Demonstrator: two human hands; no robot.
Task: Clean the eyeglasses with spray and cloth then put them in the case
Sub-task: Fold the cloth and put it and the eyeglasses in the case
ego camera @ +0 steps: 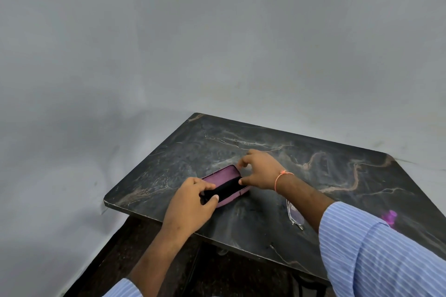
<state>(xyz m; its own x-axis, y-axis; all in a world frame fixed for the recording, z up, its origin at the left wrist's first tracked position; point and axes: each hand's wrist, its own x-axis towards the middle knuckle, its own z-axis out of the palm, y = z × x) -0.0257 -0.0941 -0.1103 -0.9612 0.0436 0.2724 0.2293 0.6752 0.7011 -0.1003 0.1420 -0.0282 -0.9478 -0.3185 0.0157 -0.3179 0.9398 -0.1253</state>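
Note:
A pink eyeglass case [225, 176] lies open on the dark marble table [313, 166], its black lining showing. My left hand [193, 200] grips the near left end of the case, thumb on its front edge. At the far right end, my right hand [259, 170] holds the case, thumb on the lower half and fingers curled at the lid's rim. The eyeglasses [295, 213], thin metal frame, lie folded on the table just right of the case, partly hidden by my right forearm. A purple object [389, 216], blurred, sits behind my right sleeve; no cloth is in view.
The table stands against a plain grey wall. Its left edge and near edge drop off to a dark floor. Bare tabletop stretches behind the case and to the far right.

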